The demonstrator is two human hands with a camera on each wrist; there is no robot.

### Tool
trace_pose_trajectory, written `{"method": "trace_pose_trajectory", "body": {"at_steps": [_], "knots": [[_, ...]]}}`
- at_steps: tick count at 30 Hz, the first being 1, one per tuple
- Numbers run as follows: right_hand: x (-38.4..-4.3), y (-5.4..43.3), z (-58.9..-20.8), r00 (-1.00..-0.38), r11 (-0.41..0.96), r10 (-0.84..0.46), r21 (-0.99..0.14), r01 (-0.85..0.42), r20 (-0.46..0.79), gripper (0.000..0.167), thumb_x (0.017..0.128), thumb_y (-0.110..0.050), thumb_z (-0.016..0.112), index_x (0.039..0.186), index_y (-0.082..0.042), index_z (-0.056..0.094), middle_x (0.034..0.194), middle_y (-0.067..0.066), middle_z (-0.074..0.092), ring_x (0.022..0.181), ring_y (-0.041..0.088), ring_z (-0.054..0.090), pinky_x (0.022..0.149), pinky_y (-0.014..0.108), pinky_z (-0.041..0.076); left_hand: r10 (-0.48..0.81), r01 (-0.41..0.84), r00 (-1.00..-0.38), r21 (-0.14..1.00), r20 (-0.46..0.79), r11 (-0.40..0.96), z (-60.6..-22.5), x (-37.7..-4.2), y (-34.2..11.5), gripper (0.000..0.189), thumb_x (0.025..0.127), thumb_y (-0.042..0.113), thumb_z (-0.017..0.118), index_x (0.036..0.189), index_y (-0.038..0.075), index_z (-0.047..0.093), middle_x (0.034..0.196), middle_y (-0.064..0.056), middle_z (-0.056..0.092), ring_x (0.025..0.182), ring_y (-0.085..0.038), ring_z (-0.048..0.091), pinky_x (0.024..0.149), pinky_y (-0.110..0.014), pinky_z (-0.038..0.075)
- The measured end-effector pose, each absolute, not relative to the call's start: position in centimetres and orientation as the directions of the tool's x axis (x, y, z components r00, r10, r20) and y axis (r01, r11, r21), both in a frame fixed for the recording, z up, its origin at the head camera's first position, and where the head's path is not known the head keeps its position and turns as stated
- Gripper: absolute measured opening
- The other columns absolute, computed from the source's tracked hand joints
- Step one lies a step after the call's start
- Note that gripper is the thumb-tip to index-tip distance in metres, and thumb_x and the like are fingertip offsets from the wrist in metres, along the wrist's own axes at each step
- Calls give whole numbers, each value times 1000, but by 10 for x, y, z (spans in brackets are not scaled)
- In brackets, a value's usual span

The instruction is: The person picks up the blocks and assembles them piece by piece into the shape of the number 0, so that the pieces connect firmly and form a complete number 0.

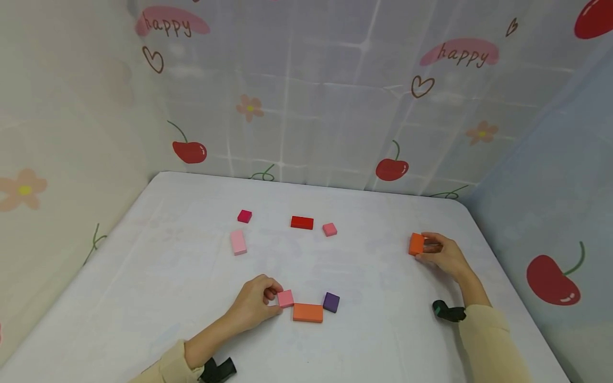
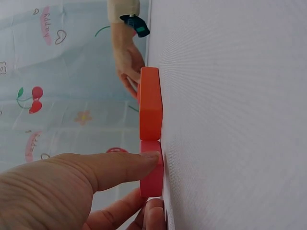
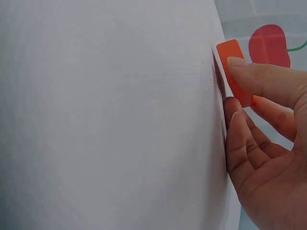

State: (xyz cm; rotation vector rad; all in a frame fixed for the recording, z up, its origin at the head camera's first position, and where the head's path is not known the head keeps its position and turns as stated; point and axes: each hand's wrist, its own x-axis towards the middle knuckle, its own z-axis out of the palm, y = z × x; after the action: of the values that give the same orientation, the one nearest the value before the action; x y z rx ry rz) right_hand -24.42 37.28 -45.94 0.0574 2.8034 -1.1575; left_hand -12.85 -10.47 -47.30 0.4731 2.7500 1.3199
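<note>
Clock laid flat on the white tabletop (image 1: 383,346), 12 toward the far edge, centred on the near orange block (image 1: 308,313).

Closest in: left sleeve (image 1: 165,369), between 8 and 9 o'clock, with a black fitting (image 1: 217,369) beside it at 8. Right sleeve (image 1: 495,346) comes in just past 3; a second black fitting (image 1: 448,311) at its cuff.

At centre, the near orange block lies flat, long side running 9 to 3. Left hand (image 1: 254,303) at 9: thumb and forefinger pinch a pink block (image 1: 285,298), other fingers curled. Pink block sits at 10, touching the orange one at its corner; left wrist view shows the two end to end. Purple block (image 1: 331,302) just beside the orange, between 2 and 3, turned slightly askew.

Farther out, right hand (image 1: 445,257) between 2 and 3, pinching a second orange block (image 1: 416,244) at 2. Cannot tell whether that block touches the table.

Beyond: pale pink block (image 1: 238,242) between 10 and 11; small rose block (image 1: 329,229) between 12 and 1; red block (image 1: 302,222) at 12; crimson block (image 1: 245,216) near 11.

Behind the far edge, a curtain (image 1: 330,106) printed with cherries, flowers, hearts and "happy".
</note>
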Motion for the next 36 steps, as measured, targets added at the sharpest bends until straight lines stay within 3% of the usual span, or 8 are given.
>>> {"method": "trace_pose_trajectory", "body": {"at_steps": [5,20,28,36], "knots": [[-241,365,-459,-995,691,-24,-721,56,-101,74,85,-21,77,145,-2,40,139,28,47,118,40,54,78,16,48,299,256,-950,768,87,587,-472,-129,-104,30,71,4,85,95,7,68,85,0,57,74,-11,51,64,-18,46],[-226,311,-450,-992,623,-99,-782,-2,-77,73,80,-17,81,142,-3,45,134,26,53,111,36,60,78,16,51,298,244,-952,771,74,588,-471,-128,-104,30,71,5,85,96,7,68,85,0,57,76,-12,51,65,-18,47],[-218,277,-449,-982,605,-183,-794,-68,-55,68,77,-13,83,136,-3,50,126,23,58,99,28,63,77,20,51,296,246,-952,771,79,587,-472,-128,-104,30,71,5,85,95,7,68,85,1,57,76,-11,52,66,-18,47],[-209,244,-451,-974,627,-218,-772,-99,-53,49,80,-6,78,125,-2,60,119,18,64,89,20,63,70,21,52,294,256,-951,771,93,584,-472,-128,-105,29,71,4,84,94,7,68,84,1,57,75,-10,51,65,-19,46]]}}
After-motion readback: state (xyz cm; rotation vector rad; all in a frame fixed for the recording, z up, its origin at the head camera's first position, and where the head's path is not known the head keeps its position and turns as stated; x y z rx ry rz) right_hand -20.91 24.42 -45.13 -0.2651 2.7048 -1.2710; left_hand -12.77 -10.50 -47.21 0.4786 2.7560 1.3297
